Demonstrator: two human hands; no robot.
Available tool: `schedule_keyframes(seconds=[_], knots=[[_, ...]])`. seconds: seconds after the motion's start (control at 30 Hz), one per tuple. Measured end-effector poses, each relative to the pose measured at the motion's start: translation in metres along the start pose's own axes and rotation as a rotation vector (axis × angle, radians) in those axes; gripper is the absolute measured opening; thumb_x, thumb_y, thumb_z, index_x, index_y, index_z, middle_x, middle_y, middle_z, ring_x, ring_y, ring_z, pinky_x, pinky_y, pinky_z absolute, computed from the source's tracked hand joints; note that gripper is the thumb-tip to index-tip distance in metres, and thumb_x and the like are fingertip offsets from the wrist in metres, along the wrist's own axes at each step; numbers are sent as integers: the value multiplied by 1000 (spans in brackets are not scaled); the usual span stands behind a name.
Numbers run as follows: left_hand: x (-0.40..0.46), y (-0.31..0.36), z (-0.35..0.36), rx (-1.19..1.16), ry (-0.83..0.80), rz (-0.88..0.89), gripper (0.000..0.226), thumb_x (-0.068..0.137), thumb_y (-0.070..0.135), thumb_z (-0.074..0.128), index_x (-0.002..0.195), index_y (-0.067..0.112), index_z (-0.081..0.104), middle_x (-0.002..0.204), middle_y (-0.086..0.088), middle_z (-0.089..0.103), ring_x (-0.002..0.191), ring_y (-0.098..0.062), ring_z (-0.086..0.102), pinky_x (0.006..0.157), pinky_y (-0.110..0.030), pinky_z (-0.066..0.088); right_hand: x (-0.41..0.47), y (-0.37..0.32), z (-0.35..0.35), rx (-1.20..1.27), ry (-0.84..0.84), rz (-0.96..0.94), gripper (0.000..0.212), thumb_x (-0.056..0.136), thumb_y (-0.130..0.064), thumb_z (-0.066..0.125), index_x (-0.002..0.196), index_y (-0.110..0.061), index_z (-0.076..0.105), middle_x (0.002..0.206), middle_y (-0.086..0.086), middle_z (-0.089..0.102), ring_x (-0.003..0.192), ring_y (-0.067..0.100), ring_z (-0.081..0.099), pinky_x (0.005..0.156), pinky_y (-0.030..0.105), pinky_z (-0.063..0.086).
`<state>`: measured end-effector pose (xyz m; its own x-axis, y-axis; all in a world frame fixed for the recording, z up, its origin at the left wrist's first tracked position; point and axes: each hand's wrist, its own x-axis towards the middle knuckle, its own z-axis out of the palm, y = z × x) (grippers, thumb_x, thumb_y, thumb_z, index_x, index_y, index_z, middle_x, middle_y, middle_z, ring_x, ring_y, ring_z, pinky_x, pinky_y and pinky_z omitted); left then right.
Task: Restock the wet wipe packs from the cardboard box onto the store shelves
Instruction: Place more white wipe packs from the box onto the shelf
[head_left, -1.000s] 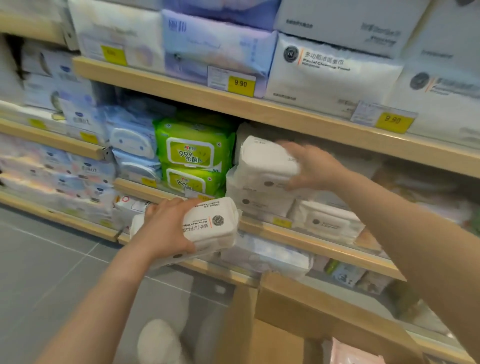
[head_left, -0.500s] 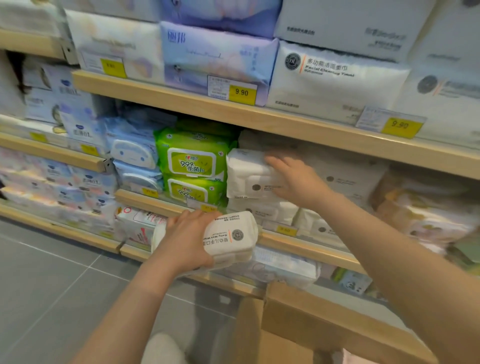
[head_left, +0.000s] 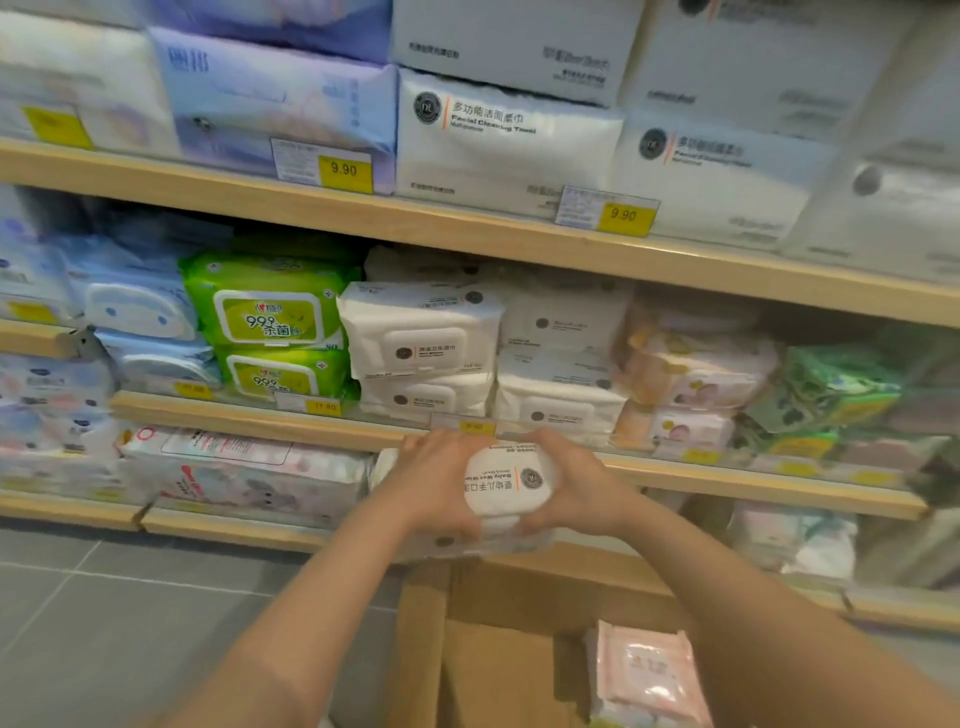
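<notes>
Fingers (head_left: 441, 457) of both hands are curled round a pack (head_left: 506, 486); the box (head_left: 498, 649) is seen at six o'clock.

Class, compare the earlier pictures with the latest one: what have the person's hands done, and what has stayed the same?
The right hand let go of the white pack on the shelf and came down to grip the white wipe pack together with the left hand. The left hand's grip and the green packs are unchanged.
</notes>
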<state>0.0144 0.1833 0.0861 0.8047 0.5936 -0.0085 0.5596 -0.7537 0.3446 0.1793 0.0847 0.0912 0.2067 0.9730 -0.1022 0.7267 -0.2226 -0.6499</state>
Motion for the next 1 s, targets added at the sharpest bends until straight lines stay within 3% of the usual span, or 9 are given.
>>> schedule_keyframes(seconds=[0.07,0.2,0.27,0.33,0.47,0.63,0.77,0.9,1.0], knots=[[4,12,0,5,57,51,92,54,43,79,136,38,37,131,10,49,123,-13,38,105,-36,19,-12,10,-13,59,41,22,83,50,-19,92,117,-26,44,102,-10,55,93,9,54,68,16,42],[12,21,-5,23,311,3,113,48,75,69,144,39,22,144,10,32,136,-13,21,115,-50,1,-35,30,-41,211,148,167,85,49,-21,93,117,-28,44,108,-6,57,98,14,57,79,30,52],[17,20,-7,-164,378,-94,123,46,82,66,147,36,14,150,8,24,139,-15,17,116,-51,10,-44,37,-53,355,173,218,89,46,-19,94,121,-25,47,108,-1,62,98,19,62,77,35,56],[21,23,-9,-561,279,-161,128,44,76,70,149,33,12,153,5,24,138,-18,25,112,-47,27,-51,44,-67,455,157,208,87,43,-18,93,119,-20,52,104,2,68,96,22,65,74,32,56],[24,37,-5,-1098,39,-142,102,45,59,83,135,33,41,123,6,60,101,-11,63,79,-32,54,-58,55,-83,567,42,205,81,48,-19,90,121,-20,55,106,2,72,99,24,68,85,47,55],[29,51,6,-1171,45,-167,73,43,62,76,108,32,60,106,2,70,92,-19,69,82,-45,56,-66,64,-82,503,-97,294,71,63,-34,85,126,-25,54,114,-2,68,103,16,66,86,35,55],[29,62,23,-1117,27,-137,67,44,57,79,102,27,64,98,4,72,88,-16,70,81,-44,56,-61,54,-58,11,-42,162,81,53,-69,77,124,-43,50,121,-12,56,110,10,55,95,37,48],[28,68,35,-1076,-4,-116,64,47,55,78,103,28,63,98,5,72,89,-12,69,83,-42,56,-60,51,-40,72,-12,48,95,52,-44,89,126,-61,33,115,-27,58,104,-7,55,89,21,49],[29,64,38,-996,-38,-96,67,50,59,76,108,32,59,103,10,69,90,-6,67,81,-34,56,-60,61,-31,103,48,25,96,49,-45,90,129,-58,38,114,-26,61,104,-4,58,91,31,51]])
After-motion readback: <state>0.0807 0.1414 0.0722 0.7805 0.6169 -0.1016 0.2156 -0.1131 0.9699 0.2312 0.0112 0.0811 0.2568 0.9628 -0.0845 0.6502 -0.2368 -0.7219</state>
